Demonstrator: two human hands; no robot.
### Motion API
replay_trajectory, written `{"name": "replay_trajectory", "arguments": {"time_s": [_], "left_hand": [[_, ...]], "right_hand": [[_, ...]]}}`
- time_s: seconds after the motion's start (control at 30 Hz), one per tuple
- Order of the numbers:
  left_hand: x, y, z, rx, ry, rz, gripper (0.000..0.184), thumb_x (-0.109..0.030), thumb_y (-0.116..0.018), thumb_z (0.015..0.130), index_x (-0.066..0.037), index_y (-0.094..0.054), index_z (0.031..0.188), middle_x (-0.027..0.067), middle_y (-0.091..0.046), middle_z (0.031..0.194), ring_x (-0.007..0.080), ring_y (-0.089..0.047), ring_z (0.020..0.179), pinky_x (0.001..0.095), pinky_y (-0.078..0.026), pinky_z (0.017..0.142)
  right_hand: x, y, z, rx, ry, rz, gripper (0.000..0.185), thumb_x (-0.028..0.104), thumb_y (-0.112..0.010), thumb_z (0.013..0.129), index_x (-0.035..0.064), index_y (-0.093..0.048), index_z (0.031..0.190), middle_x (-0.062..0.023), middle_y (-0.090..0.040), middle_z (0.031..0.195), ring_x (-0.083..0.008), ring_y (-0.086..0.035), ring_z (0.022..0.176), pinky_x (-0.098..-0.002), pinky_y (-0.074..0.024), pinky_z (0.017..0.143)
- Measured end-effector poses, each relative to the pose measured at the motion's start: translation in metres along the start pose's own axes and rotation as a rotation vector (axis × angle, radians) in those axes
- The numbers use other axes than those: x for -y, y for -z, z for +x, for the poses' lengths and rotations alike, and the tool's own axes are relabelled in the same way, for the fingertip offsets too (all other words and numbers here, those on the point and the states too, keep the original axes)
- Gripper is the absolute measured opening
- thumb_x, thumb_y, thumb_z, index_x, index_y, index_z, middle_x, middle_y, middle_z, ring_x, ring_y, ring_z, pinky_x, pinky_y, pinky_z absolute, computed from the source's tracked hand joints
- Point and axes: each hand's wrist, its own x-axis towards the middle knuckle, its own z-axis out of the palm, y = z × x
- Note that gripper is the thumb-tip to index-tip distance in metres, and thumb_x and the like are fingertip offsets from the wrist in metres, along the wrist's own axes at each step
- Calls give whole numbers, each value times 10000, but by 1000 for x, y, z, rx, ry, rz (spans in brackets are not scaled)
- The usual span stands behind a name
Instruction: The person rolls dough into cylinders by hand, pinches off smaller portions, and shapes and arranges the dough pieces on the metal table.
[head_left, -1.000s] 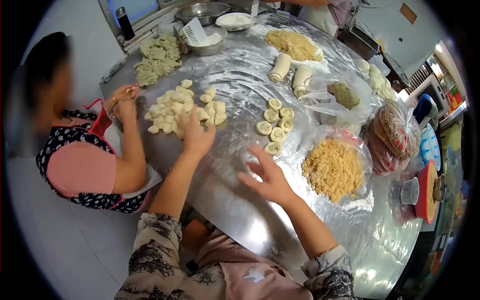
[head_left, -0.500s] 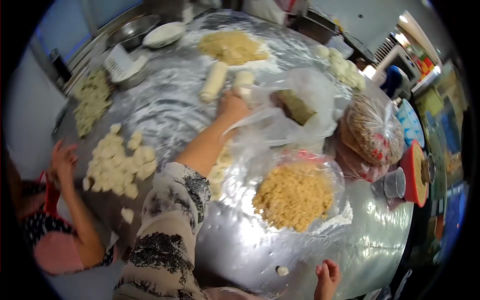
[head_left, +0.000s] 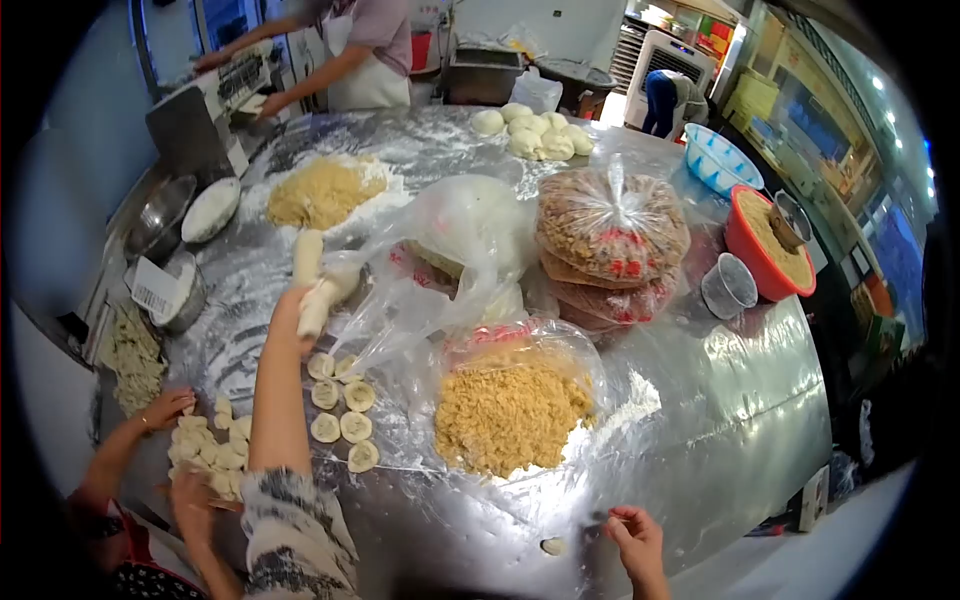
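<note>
This is looking like a commercial bakery kitchen: a broad, flour-dusted steel table (head_left: pixel 740 400) is bearing thick cream-coloured dough rolls (head_left: pixel 307 257), round white dough balls (head_left: pixel 540 136) and a crumbly golden mound (head_left: pixel 512 412), while a white-aproned person (head_left: pixel 365 75) is reaching towards a metal machine (head_left: pixel 243 80).

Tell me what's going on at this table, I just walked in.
One person's left hand is at a pale dough roll, apparently gripping it; the right hand is near a small pale lump. A co-worker's hands are at a pile of dough pieces. Cut dough rounds sit beside a crumbly yellow mound.
</note>
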Motion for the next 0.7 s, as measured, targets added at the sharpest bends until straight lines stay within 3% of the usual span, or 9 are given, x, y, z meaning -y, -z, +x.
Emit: {"name": "replay_trajectory", "arguments": {"time_s": [0.1, 0.17, 0.27, 0.33, 0.4, 0.47, 0.5, 0.6, 0.7], "left_hand": [[-5, -21, -119, -186, -102, -106, 330, -313, -519, 961, -39, -637, 1100, 63, -676, 807, 182, -637, 590, 321, -529, 451], [4, -13, -187, -101, -123, -112, 362, -345, -564, 928, -48, -621, 1126, 74, -686, 895, 179, -646, 621, 308, -528, 458], [26, -16, -278, -211, -148, -149, 455, -369, -501, 944, -11, -595, 1209, 106, -690, 901, 182, -637, 597, 288, -530, 459], [46, -19, -331, -185, -129, -206, 532, -394, -472, 953, 32, -574, 1256, 133, -683, 857, 190, -618, 545, 281, -536, 468], [87, 17, -350, 75, -175, -26, 680, -435, -443, 930, 65, -470, 1389, 161, -683, 1002, 215, -662, 729, 330, -544, 616], [117, -22, -378, 149, -454, 262, 752, -384, -565, 873, 55, -405, 1463, 144, -604, 1283, 236, -613, 1117, 330, -498, 939], [132, -25, -392, 104, -351, 255, 682, -140, -689, 797, 17, -471, 1425, 140, -554, 1371, 236, -540, 1261, 371, -426, 1075], [170, -19, -405, 218, -485, 1363, 585, -62, -702, 705, 2, -622, 1281, 195, -635, 1223, 355, -601, 1157, 412, -472, 1006], [187, -31, -421, 115, -607, 1381, 787, -155, -774, 687, -14, -494, 1408, 196, -613, 1191, 405, -563, 1141, 447, -440, 1019]], "right_hand": [[-1, 0, 3, 72, 53, -107, 228, 112, -687, 927, -8, -663, 1120, -58, -695, 987, -126, -651, 865, -267, -531, 779], [-16, 4, 25, 59, 211, -350, 295, 237, -690, 928, 31, -676, 1139, -58, -718, 954, -117, -650, 844, -285, -528, 782], [10, 5, 54, -74, 443, -609, 373, 289, -623, 942, 25, -638, 1205, -208, -677, 1075, -364, -654, 954, -418, -511, 836], [1, 13, 93, -86, 616, -727, 517, 285, -614, 945, -18, -506, 1350, -261, -538, 1348, -391, -529, 1238, -437, -422, 1040], [-2, 13, 127, -94, 717, -786, 598, 289, -605, 948, -55, -430, 1405, -291, -417, 1470, -432, -402, 1364, -457, -326, 1143], [6, 7, 150, -122, 751, -822, 649, 304, -594, 953, -84, -384, 1428, -307, -323, 1533, -468, -299, 1426, -477, -242, 1197], [5, 4, 158, -126, 771, -865, 657, 313, -589, 954, -87, -379, 1431, -308, -316, 1536, -474, -293, 1426, -484, -242, 1195], [3, -8, 181, -117, 813, -958, 719, 387, -558, 957, -93, -356, 1453, -308, -304, 1543, -477, -279, 1433, -496, -229, 1196], [1, -22, 172, -76, 688, -1081, 759, 436, -543, 954, -90, -348, 1465, -313, -303, 1542, -459, -272, 1444, -489, -214, 1203]]}}
